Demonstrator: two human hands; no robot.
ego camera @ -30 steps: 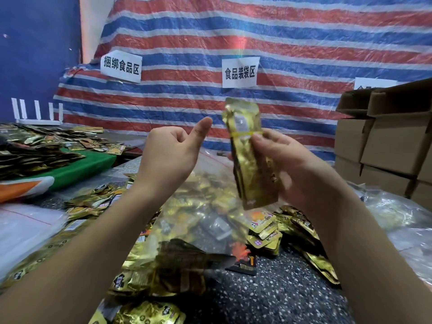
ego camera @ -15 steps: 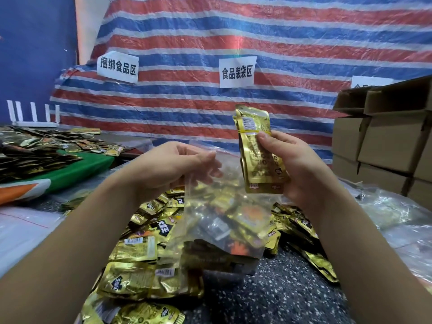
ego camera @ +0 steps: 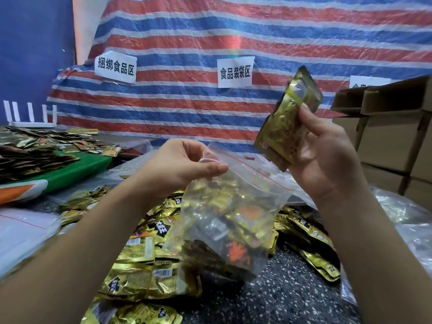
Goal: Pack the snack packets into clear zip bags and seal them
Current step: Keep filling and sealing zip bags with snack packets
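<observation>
Well, here is how it looks from where I stand.

Left hand (ego camera: 184,164): fingers curled, pinching one lip of the clear bag (ego camera: 229,216) just under its red zip strip, so the bag hangs from that corner above the surface (ego camera: 292,295).

Right hand (ego camera: 320,155): wrapped round a small bundle of gold packets (ego camera: 286,118), held upright, up and to the right of the bag mouth and apart from it.

Bag: it looks empty, with the gold you see being the loose packets (ego camera: 145,260) heaped on the surface behind it. I cannot tell whether the mouth is properly parted.

Step in hand: getting the bundle into the bag, I would say.

Doing it well: spread the mouth first, since one pinched lip leaves the other side slack against it. Turn the bundle so a narrow end leads, and slide it down along the held side rather than dropping it.

Watch for: a packet corner snagging on the zip track, or the limp film folding over the opening.

Sealing: not yet due. Keep the track free of packet edges, then press along it from one end to the other.
</observation>
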